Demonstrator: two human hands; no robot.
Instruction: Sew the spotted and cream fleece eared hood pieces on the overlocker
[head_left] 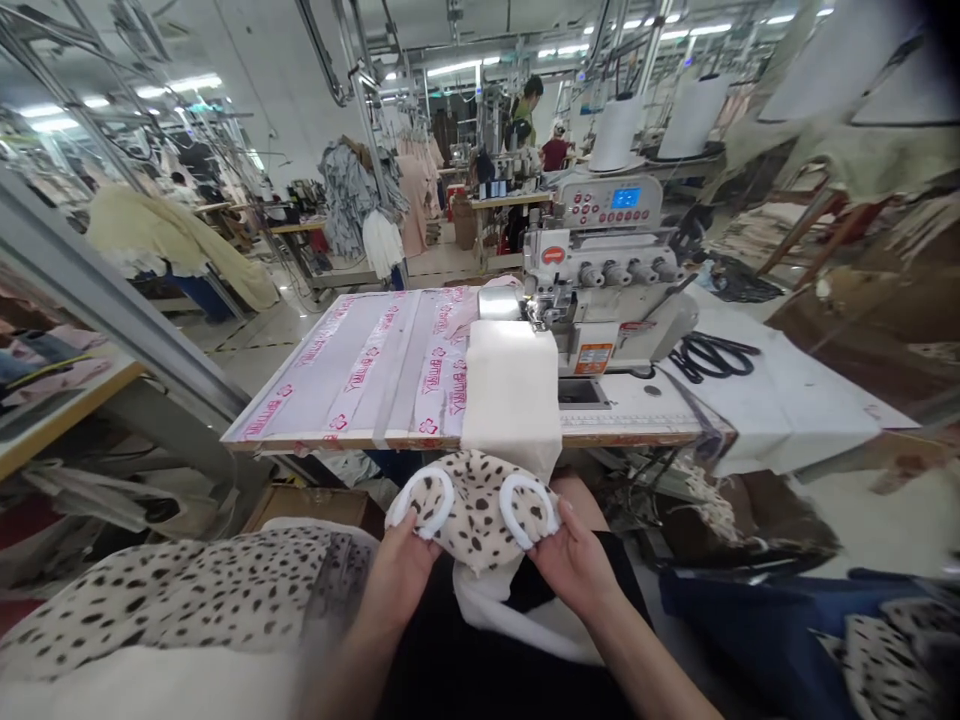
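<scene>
Between my two hands a cream fabric piece with dark spots (480,505) is stretched over my lap. It carries two round ear shapes edged in white trim, one at each side. My left hand (405,560) is closed on the left ear, thumb on top. On the right ear my right hand (574,555) pinches in the same way. White fabric (513,390) runs from under the machine's lit presser foot over the table edge, down behind the spotted piece. A white strip (517,625) hangs below it. The overlock sewing machine (607,270) stands beyond my hands.
The sewing table (360,350) has a printed plastic cover on its left side. A heap of spotted fabric (187,590) lies at my left. Black cable (712,355) lies coiled right of the machine. Thread cones (619,130) stand behind it. Other people work far back.
</scene>
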